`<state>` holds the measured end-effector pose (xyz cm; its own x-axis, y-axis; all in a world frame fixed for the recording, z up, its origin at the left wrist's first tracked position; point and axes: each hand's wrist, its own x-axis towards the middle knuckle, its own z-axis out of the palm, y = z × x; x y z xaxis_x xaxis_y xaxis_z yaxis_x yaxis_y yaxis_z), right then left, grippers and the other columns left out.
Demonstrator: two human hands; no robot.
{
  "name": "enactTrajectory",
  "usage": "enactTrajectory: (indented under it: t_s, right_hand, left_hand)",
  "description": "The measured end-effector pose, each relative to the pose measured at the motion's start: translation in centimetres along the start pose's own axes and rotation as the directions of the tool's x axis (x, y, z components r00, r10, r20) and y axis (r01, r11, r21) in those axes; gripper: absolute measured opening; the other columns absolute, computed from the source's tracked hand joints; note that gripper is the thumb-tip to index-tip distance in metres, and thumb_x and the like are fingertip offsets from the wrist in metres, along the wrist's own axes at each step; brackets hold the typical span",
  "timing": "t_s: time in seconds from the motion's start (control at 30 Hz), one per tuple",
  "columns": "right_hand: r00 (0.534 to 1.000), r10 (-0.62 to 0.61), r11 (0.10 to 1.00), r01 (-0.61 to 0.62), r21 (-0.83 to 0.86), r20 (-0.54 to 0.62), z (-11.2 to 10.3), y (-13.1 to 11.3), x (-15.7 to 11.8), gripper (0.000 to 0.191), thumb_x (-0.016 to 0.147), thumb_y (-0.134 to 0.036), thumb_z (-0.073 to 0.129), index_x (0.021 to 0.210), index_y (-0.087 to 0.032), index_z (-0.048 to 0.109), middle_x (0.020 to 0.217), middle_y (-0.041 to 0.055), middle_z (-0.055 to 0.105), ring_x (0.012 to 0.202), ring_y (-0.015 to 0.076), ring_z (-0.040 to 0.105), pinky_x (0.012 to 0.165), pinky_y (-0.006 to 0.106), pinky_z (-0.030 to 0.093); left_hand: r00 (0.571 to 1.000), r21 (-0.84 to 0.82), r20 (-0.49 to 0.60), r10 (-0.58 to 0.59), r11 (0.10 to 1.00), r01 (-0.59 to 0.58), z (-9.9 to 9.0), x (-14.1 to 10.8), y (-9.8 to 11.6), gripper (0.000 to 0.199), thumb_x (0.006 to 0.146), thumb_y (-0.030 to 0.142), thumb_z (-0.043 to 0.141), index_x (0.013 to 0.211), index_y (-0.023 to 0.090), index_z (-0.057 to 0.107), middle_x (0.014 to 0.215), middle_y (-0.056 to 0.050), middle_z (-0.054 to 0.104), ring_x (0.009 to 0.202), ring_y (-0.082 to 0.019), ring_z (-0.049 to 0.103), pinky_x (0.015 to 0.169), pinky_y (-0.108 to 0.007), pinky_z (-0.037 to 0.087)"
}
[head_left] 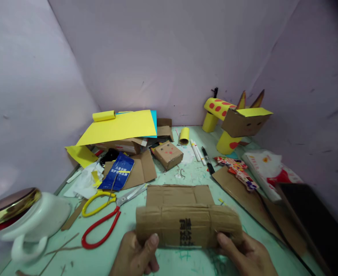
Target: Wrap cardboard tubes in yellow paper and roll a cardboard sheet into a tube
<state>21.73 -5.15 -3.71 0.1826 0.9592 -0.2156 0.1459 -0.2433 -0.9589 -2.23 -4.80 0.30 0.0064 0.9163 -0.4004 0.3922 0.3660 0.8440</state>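
A brown cardboard piece [169,226], bent into a roll with dark printed characters on its front, is held level near the front of the table. My left hand [138,253] grips its left end, thumb in front. At the right end, my right hand [245,251] grips it with the thumb on the front and the other fingers partly hidden behind. Just behind the roll lies a flat, creased cardboard piece [177,194]. Scissors [118,205] with one yellow and one red handle rest to the left.
A small cardboard box face [169,154], a yellow tube [184,136], markers [197,152] and a spotted yellow cardboard animal [220,109] stand or lie farther back. Yellow sheets [119,126] are at back left. A white mug [42,218] is left, a dark device [315,222] right.
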Motion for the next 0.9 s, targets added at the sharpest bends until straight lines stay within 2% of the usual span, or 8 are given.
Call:
enactTrajectory:
  t_s: [0.1,0.2,0.4,0.53,0.63,0.7,0.8,0.9]
  right_hand:
    - [0.997,-0.034,0.999,0.034,0.010,-0.071,0.4,-0.3,-0.3,0.033,0.071,-0.050,0.065,0.066,-0.017,0.068,0.063,0.0031,0.066,0.061,0.0194,0.058,0.054,0.023,0.046]
    - [0.996,-0.084,0.996,0.084,0.022,-0.005,0.8,-0.7,-0.6,0.031,0.073,-0.047,0.064,0.067,-0.017,0.067,0.064,0.0021,0.066,0.062,0.0188,0.058,0.057,0.023,0.046]
    - [0.990,-0.102,0.994,0.106,0.033,-0.093,1.3,-0.6,-0.7,0.031,0.072,-0.047,0.064,0.069,-0.016,0.067,0.065,0.0033,0.067,0.065,0.0201,0.058,0.059,0.025,0.047]
    - [0.999,-0.012,0.997,0.016,0.075,-0.049,0.7,-0.4,0.0,0.031,0.067,-0.045,0.070,0.073,-0.015,0.070,0.067,0.0047,0.068,0.063,0.0210,0.060,0.053,0.026,0.049]
    - [0.998,0.057,0.993,-0.058,0.099,0.012,0.4,-0.5,0.1,0.031,0.064,-0.043,0.074,0.074,-0.014,0.070,0.062,0.0025,0.064,0.051,0.0167,0.056,0.043,0.024,0.046]
    - [0.998,0.054,0.984,-0.055,0.169,0.006,0.5,-0.5,-0.1,0.030,0.066,-0.043,0.073,0.076,-0.015,0.069,0.063,0.0012,0.063,0.048,0.0144,0.055,0.043,0.023,0.047]
    - [0.999,0.039,0.967,-0.037,0.253,-0.003,0.6,-0.3,-0.5,0.036,0.067,-0.046,0.072,0.087,-0.016,0.070,0.075,0.0044,0.068,0.063,0.0196,0.063,0.053,0.026,0.054]
    - [0.997,0.039,0.982,-0.051,0.179,0.069,0.5,0.3,-0.4,0.039,0.070,-0.053,0.067,0.072,-0.014,0.070,0.065,0.0061,0.067,0.063,0.0219,0.063,0.056,0.029,0.054]
  left_hand:
    - [0.997,-0.081,-0.069,-0.018,0.997,0.012,0.2,-0.1,-0.1,0.058,0.067,0.068,0.056,0.045,0.015,0.060,0.045,-0.009,0.062,0.042,-0.014,0.051,0.045,-0.024,0.039]
    - [0.989,-0.140,-0.142,-0.040,0.990,0.020,0.7,-0.2,0.1,0.051,0.063,0.064,0.063,0.049,0.015,0.059,0.046,-0.006,0.062,0.044,-0.014,0.053,0.046,-0.024,0.042]
    - [0.987,-0.178,-0.157,-0.039,0.984,0.011,1.0,-0.2,0.3,0.046,0.065,0.060,0.065,0.054,0.016,0.058,0.047,-0.004,0.062,0.045,-0.014,0.054,0.047,-0.024,0.042]
    - [0.993,-0.204,-0.116,-0.020,0.979,-0.004,0.4,0.2,-0.5,0.049,0.069,0.063,0.059,0.058,0.015,0.056,0.032,0.001,0.049,0.028,-0.008,0.038,0.034,-0.019,0.027]
    - [0.995,-0.237,-0.098,-0.022,0.971,-0.002,-0.1,0.3,-1.1,0.046,0.073,0.061,0.057,0.066,0.016,0.056,0.026,0.008,0.039,0.024,-0.005,0.023,0.031,-0.017,0.016]
    - [0.995,-0.261,-0.095,0.004,0.965,-0.028,-0.3,0.1,-1.2,0.045,0.072,0.061,0.059,0.066,0.016,0.054,0.031,0.005,0.046,0.027,-0.006,0.032,0.033,-0.017,0.024]
    - [0.994,-0.291,-0.099,0.046,0.954,-0.073,-0.3,-0.1,-0.9,0.048,0.068,0.064,0.061,0.065,0.016,0.056,0.048,-0.003,0.063,0.041,-0.011,0.052,0.045,-0.021,0.040]
    - [0.990,-0.271,-0.138,0.017,0.961,-0.054,-0.1,-0.3,-0.4,0.055,0.068,0.068,0.058,0.062,0.014,0.060,0.055,-0.008,0.068,0.049,-0.015,0.059,0.052,-0.024,0.045]
